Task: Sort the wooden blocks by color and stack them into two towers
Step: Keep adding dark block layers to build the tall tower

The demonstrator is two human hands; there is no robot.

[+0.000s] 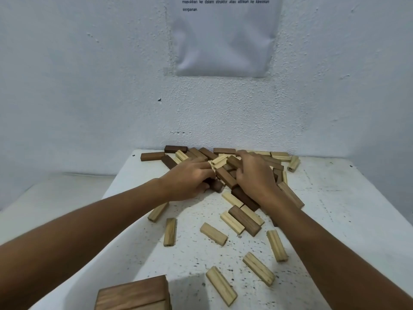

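A jumbled pile of dark brown and pale wooden blocks lies at the far side of the white table. My left hand reaches into the pile, its fingers curled round a dark brown block. My right hand lies over the pile with its fingers on a dark brown block; I cannot tell whether it grips it. Several pale blocks are scattered on the near half of the table. The top of a dark brown stack shows at the bottom left.
A white textured wall stands right behind the table, with a printed paper sheet taped on it. The table's left edge drops to a lower pale surface. Loose pale blocks lie between my forearms.
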